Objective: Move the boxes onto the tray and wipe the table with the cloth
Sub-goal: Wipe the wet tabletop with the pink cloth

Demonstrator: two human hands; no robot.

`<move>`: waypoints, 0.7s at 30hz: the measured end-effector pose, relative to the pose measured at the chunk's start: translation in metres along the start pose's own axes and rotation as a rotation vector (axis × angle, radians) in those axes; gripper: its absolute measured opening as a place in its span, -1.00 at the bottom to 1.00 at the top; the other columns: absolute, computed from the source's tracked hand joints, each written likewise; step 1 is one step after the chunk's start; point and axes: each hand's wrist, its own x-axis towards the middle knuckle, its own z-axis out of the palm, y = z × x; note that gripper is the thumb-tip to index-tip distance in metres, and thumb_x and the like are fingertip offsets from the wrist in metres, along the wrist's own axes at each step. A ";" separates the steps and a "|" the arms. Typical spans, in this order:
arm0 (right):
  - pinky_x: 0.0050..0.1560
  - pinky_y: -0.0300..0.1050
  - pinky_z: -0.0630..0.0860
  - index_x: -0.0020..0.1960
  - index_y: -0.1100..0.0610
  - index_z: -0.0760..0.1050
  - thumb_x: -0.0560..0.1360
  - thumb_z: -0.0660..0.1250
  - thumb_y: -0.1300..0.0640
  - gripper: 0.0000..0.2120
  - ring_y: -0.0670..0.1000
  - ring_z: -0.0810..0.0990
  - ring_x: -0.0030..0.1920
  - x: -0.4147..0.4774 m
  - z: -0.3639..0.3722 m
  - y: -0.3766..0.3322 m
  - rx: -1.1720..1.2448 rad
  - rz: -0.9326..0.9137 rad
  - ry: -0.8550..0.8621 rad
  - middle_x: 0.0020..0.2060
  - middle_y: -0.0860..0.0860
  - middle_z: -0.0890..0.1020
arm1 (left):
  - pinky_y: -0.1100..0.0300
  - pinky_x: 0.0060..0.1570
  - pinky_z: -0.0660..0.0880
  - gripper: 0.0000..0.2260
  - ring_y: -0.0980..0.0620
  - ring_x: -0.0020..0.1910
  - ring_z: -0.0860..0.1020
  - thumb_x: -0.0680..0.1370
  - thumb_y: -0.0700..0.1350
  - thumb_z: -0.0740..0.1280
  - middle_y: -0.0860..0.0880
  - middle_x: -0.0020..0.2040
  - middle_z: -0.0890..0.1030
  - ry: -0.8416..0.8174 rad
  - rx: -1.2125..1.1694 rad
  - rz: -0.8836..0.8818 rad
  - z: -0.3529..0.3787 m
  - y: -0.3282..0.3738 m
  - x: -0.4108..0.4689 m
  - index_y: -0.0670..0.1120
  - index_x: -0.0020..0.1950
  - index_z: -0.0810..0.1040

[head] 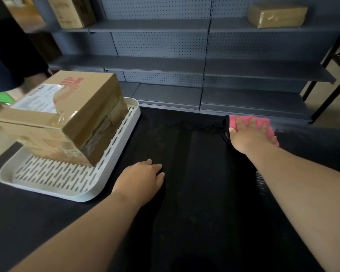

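Note:
Cardboard boxes [67, 112] stand stacked on the white slotted tray [53, 179] at the left of the black table [194, 193]. The top box carries a shipping label and red print. My right hand [247, 134] lies flat on a pink cloth [263, 122] with a dark edge, pressing it onto the table near the far edge. My left hand [141, 179] rests palm down on the table just right of the tray's near corner, fingers together, holding nothing.
Grey pegboard shelving [204, 63] runs behind the table, with a wrapped parcel [277, 14] on the top right shelf and a brown box [73, 10] at top left. A person in dark clothes [10, 55] stands at far left. A black folding frame [334, 75] stands at right.

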 end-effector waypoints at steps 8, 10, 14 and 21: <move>0.44 0.36 -0.11 0.54 -0.13 -0.16 0.62 -0.12 -0.17 -0.47 0.26 -0.21 0.51 0.006 0.016 -0.088 -0.038 -0.255 -0.016 0.55 0.03 -0.16 | 0.05 0.43 0.22 -0.57 -0.07 0.52 0.15 0.66 0.06 0.00 -0.05 0.56 0.10 -0.067 0.026 0.008 0.001 -0.003 0.003 0.07 0.53 0.11; 0.44 0.36 -0.13 0.54 -0.12 -0.15 0.62 -0.10 -0.17 -0.46 0.23 -0.21 0.52 -0.003 0.021 -0.109 -0.055 -0.334 -0.022 0.55 0.02 -0.17 | 0.04 0.40 0.25 -0.57 -0.10 0.51 0.18 0.66 0.05 0.00 -0.08 0.56 0.11 -0.069 0.060 0.013 0.001 -0.003 0.003 0.05 0.53 0.12; 0.44 0.35 -0.15 0.54 -0.14 -0.13 0.61 -0.08 -0.18 -0.46 0.20 -0.21 0.53 -0.025 0.030 -0.136 -0.102 -0.511 -0.047 0.55 0.00 -0.16 | 0.04 0.39 0.26 -0.56 -0.12 0.50 0.19 0.66 0.04 0.00 -0.10 0.55 0.12 -0.060 0.086 0.027 0.003 -0.003 0.003 0.03 0.54 0.11; 0.45 0.33 -0.13 0.52 -0.24 -0.11 0.60 -0.06 -0.20 -0.49 0.13 -0.19 0.54 -0.059 0.038 -0.114 -0.209 -0.718 -0.064 0.55 -0.06 -0.14 | 0.10 0.45 0.15 -0.53 -0.04 0.54 0.07 0.65 0.05 0.06 -0.05 0.57 0.05 -0.043 -0.018 0.064 0.010 -0.010 -0.009 0.03 0.55 0.08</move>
